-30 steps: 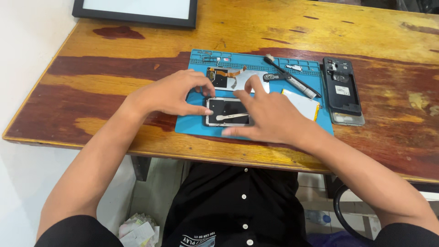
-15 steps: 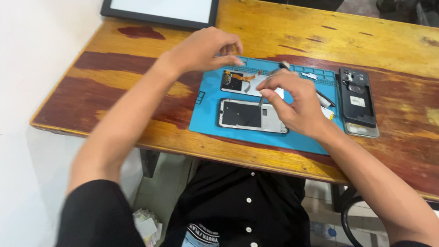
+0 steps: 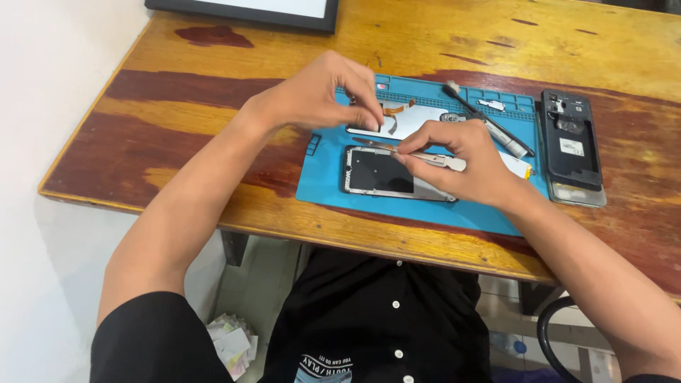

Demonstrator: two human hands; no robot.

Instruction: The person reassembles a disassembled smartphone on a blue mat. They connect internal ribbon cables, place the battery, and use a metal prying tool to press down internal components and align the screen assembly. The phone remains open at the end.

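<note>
On the blue rubber repair mat (image 3: pixel 425 206) that lies across the worn wooden table (image 3: pixel 213 106), seen from the head camera, the left hand (image 3: pixel 316 96) pinches its fingertips together at the upper edge of a flat white phone panel (image 3: pixel 418 117) with a small orange flex strip; what it grips there is too small to tell, though the pinch is closed tight. The right hand (image 3: pixel 461 159) grasps a slim silver metal prying tool (image 3: pixel 433 159) between thumb and fingers, its tip resting just above the top edge of the dark, silver-framed rectangular phone frame (image 3: pixel 383 174) that lies flat near the mat's front edge. To do this well, I judge the tool should stay low and nearly parallel to the frame, with light pressure, while the other hand steadies the small part so nothing bends or tears. A black pen-shaped tool with a grey tip (image 3: pixel 489 128) lies slanted on the mat behind the right hand. Beside the mat's right edge sits an opened black phone body (image 3: pixel 571 145), upright to the viewer, bearing a small white rectangular label near its middle. At the table's far edge, a black-framed white panel (image 3: pixel 248 10) lies flat.
</note>
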